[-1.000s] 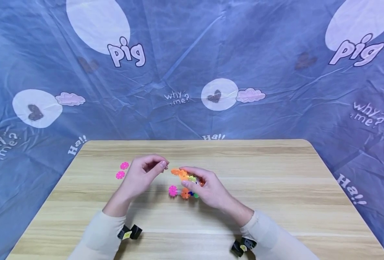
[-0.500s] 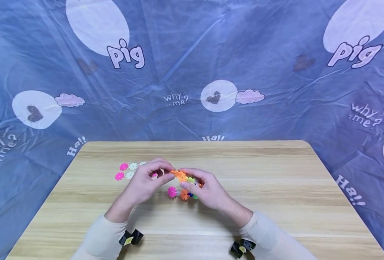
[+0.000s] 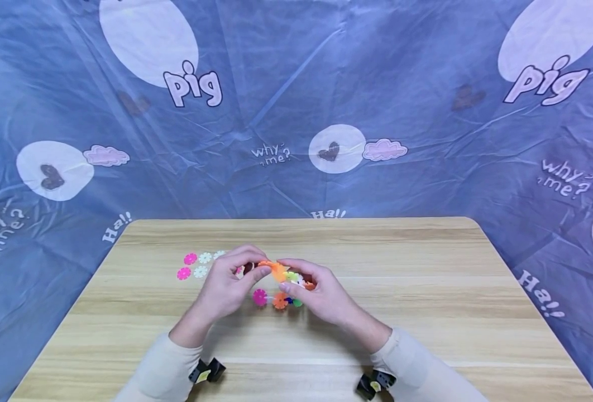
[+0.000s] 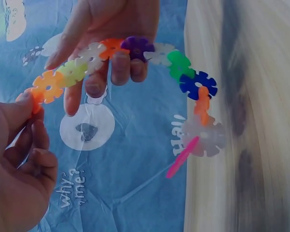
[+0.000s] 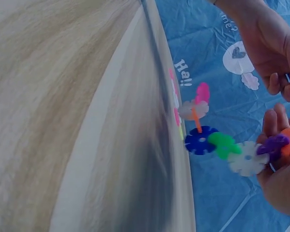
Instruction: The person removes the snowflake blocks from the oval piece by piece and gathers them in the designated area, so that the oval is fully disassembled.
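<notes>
A curved chain of interlocking snowflake discs [image 4: 180, 66] hangs between both hands, each disc slotted into its neighbour. My left hand [image 3: 228, 285] pinches the orange disc [image 4: 36, 100] at one end between thumb and fingers. Midway along the chain, my right hand [image 3: 321, 290] holds it with curled fingers around the white, orange and purple discs [image 4: 137, 48]. Beyond that, white, green, dark blue [image 4: 198, 85], orange and clear discs follow in the left wrist view. A pink disc [image 4: 182, 157] forms the free end, dangling towards the left in the head view.
Loose pink discs [image 3: 183, 273] and white discs [image 3: 204, 257] lie on the wooden table [image 3: 402, 251] behind my left hand, which partly hides others. A blue printed cloth [image 3: 276, 184] hangs behind the table's far edge.
My left hand has moved right to the chain's orange end and now pinches it, uncovering white discs on the table. The dangling pink end has shifted slightly left. My right hand stays nearly in place.
</notes>
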The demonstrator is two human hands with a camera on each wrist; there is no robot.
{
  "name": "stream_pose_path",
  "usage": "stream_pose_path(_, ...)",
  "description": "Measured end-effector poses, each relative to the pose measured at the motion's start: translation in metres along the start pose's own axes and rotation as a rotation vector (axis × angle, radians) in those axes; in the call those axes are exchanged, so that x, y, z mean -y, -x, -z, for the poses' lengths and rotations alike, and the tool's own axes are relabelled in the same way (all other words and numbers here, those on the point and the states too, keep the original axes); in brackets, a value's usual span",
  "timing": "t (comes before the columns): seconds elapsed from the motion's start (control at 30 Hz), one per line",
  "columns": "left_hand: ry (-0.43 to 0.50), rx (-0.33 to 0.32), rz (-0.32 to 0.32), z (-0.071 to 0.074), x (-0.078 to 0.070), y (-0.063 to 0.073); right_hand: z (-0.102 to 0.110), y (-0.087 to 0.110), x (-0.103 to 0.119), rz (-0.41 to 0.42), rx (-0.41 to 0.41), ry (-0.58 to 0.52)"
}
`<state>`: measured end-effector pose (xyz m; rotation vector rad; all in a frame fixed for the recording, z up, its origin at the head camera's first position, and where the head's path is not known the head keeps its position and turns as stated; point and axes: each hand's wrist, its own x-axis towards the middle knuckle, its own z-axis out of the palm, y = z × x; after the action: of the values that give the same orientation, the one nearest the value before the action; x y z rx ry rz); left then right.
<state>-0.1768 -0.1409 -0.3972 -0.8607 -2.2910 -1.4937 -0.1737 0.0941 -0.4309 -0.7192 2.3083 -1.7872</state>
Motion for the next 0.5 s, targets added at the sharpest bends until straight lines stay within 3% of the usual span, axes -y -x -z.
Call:
stream_pose_path(0.2, 0.027, -0.036, 0.012, -0.0023, -0.0016, 0.0003, -0.0029, 0.0007, -0.0018, 0.034, -0.023, -0.007)
stream_pose_path(0.5, 0.073, -0.070, 0.107, -0.0075, -0.0077, 0.0010, -0.0065, 0.0017, -0.0006, 0.055, -0.045, -0.044)
